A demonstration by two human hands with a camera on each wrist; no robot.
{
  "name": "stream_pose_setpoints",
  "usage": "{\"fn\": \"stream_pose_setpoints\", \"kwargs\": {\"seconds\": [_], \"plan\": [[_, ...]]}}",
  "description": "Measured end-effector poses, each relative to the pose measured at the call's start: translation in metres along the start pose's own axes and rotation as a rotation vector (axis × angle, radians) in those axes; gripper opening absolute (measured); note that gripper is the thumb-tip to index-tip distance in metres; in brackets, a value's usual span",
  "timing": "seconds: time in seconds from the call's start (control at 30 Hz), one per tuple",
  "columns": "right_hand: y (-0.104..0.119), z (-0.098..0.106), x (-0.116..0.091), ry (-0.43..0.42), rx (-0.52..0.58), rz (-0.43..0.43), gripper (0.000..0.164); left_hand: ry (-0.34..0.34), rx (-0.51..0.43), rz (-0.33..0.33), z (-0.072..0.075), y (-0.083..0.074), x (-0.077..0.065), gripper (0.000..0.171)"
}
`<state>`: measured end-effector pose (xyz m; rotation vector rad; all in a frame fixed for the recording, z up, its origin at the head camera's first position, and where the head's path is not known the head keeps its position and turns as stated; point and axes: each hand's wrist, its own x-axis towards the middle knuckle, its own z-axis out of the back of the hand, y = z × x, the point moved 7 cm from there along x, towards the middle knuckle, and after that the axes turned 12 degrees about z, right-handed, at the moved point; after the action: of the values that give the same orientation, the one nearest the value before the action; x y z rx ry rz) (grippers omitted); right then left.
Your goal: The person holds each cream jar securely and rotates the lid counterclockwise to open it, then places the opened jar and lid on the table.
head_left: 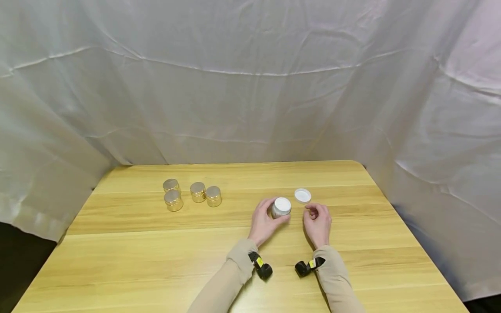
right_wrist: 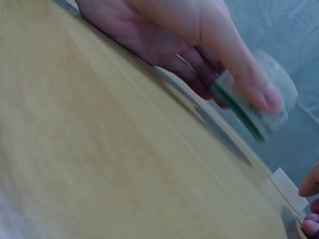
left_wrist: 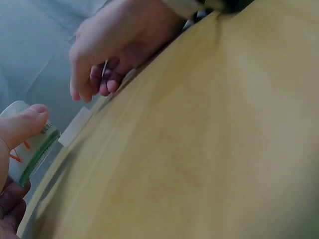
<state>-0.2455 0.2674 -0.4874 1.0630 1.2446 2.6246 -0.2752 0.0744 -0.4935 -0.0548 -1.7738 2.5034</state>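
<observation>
My left hand (head_left: 263,222) grips a small clear jar (head_left: 280,209) round its side, thumb on the near side and fingers behind. The jar has a white top, and the right wrist view shows a green band (right_wrist: 239,112) round its lower part, close over the table. My right hand (head_left: 318,224) hovers to the right of the jar with loosely curled fingers, apart from it. Just beyond those fingers a round white lid (head_left: 302,196) lies on the table. In the right wrist view the fingertips overlap the lid's edge.
Several gold jars with flat lids stand toward the back left of the wooden table (head_left: 137,252), among them a front-left jar (head_left: 173,201) and a right-hand jar (head_left: 213,196). A pale hanging cloth (head_left: 250,104) encloses the table's back and sides.
</observation>
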Motion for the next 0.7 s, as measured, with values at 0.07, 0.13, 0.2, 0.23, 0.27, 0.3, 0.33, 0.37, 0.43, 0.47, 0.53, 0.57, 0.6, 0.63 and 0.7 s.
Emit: {"fn": "stream_pose_setpoints", "kwargs": {"seconds": [0.07, 0.13, 0.2, 0.23, 0.27, 0.3, 0.33, 0.37, 0.43, 0.47, 0.53, 0.57, 0.6, 0.63, 0.7], "plan": [[0.0, 0.0, 0.0, -0.003, -0.004, 0.004, 0.015, -0.025, 0.038, -0.011, -0.002, -0.001, 0.005, 0.064], [0.001, 0.0, 0.0, -0.006, -0.004, 0.011, 0.015, -0.045, 0.073, -0.014, -0.004, -0.002, 0.009, 0.062], [0.001, 0.0, 0.0, -0.006, -0.003, 0.018, 0.015, -0.065, 0.108, -0.015, -0.007, -0.002, 0.011, 0.061], [0.001, 0.0, 0.0, -0.006, -0.003, 0.019, 0.015, -0.073, 0.127, -0.013, -0.008, -0.003, 0.013, 0.06], [0.001, 0.0, 0.0, -0.005, -0.002, 0.018, 0.015, -0.08, 0.147, -0.008, -0.009, -0.003, 0.014, 0.06], [0.001, 0.0, 0.0, -0.004, -0.002, 0.017, 0.015, -0.086, 0.165, -0.004, -0.011, -0.003, 0.015, 0.06], [0.001, 0.0, 0.0, -0.003, -0.002, 0.014, 0.015, -0.093, 0.177, -0.002, -0.012, -0.004, 0.016, 0.06], [0.001, 0.0, 0.0, -0.003, -0.001, 0.01, 0.015, -0.097, 0.19, 0.003, -0.013, -0.004, 0.017, 0.06], [0.001, 0.0, 0.0, -0.002, 0.003, 0.006, 0.015, -0.104, 0.203, 0.011, -0.015, -0.005, 0.02, 0.06], [0.001, 0.0, 0.0, -0.001, 0.004, 0.005, 0.015, -0.109, 0.207, 0.014, -0.015, -0.005, 0.021, 0.059], [0.001, 0.0, 0.0, 0.0, 0.005, 0.006, 0.015, -0.115, 0.211, 0.026, -0.016, -0.005, 0.023, 0.059], [0.001, 0.0, 0.0, 0.001, 0.005, 0.006, 0.015, -0.118, 0.215, 0.032, -0.017, -0.005, 0.024, 0.059], [0.002, 0.0, 0.0, 0.002, 0.005, 0.005, 0.015, -0.121, 0.218, 0.035, -0.017, -0.005, 0.025, 0.059], [0.002, 0.0, 0.0, 0.002, 0.002, 0.004, 0.014, -0.126, 0.221, 0.036, -0.018, -0.005, 0.026, 0.059], [0.002, 0.0, 0.0, 0.003, -0.001, 0.0, 0.014, -0.133, 0.23, 0.035, -0.018, -0.006, 0.028, 0.058]]}}
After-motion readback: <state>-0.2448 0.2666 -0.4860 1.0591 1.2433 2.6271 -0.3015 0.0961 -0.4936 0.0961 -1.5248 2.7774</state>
